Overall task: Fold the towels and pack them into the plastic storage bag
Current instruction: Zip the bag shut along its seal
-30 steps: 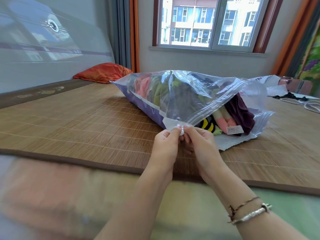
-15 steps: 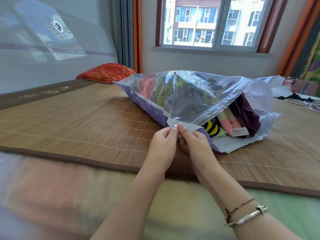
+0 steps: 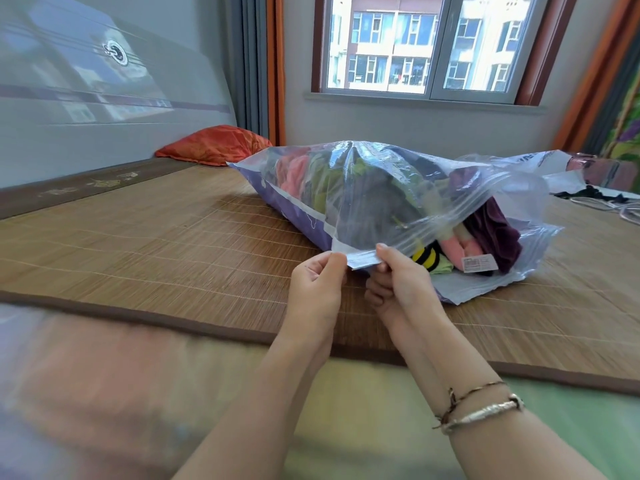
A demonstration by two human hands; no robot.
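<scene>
A clear plastic storage bag (image 3: 374, 199) with a purple base lies on the bamboo mat (image 3: 138, 244), stuffed with folded towels (image 3: 491, 233) in pink, green, dark purple and yellow-black. Its mouth gapes open toward the right, where the towels show. My left hand (image 3: 317, 282) pinches the near corner of the bag's zip strip. My right hand (image 3: 398, 282) pinches the same strip just to the right, thumb on top, fingers curled beneath.
An orange pillow (image 3: 214, 145) lies at the mat's far left by the headboard. Another plastic bag (image 3: 540, 161) and dark cables (image 3: 595, 195) sit at the far right. A window is behind the bed.
My two hands were touching at the strip's corner; now they have moved slightly apart along it. The bag's edge is lifted a little higher.
</scene>
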